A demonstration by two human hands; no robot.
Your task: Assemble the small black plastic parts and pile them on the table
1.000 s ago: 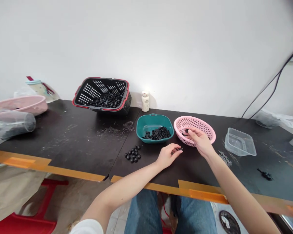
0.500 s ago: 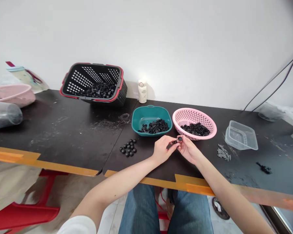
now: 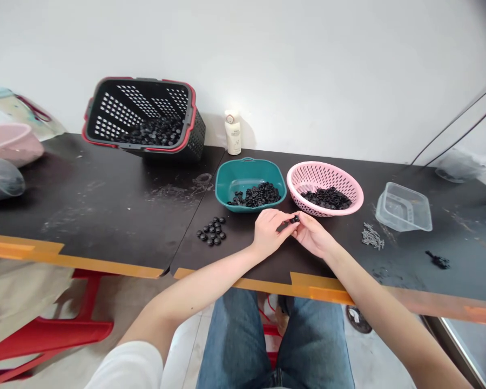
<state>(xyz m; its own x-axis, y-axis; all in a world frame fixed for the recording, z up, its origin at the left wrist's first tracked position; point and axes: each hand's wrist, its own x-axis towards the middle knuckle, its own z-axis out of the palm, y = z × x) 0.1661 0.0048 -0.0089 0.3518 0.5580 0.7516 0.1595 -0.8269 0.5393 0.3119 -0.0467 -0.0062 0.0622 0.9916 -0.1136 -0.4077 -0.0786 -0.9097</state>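
My left hand [image 3: 270,231] and my right hand [image 3: 312,235] meet over the dark table, just in front of two containers. Both pinch a small black part [image 3: 294,219] between their fingertips. Behind my left hand is a teal basin [image 3: 243,172] with many small black pieces [image 3: 260,195] in it. A pink perforated basket [image 3: 324,172] holding black pieces [image 3: 328,199] stands behind my right hand. Left of my left hand, several round black caps [image 3: 213,231] lie grouped on the table.
A black basket with a red rim [image 3: 196,132] holds black pieces at the back left, beside a white bottle [image 3: 233,135]. On the right are a clear plastic tub [image 3: 405,208], small grey pins [image 3: 372,236] and a black item [image 3: 438,260]. Orange tape [image 3: 247,285] lines the front edge.
The camera view has tilted down, so the table items appear higher. Both hands still hold the small black part, which appears turned, its round face less visible.
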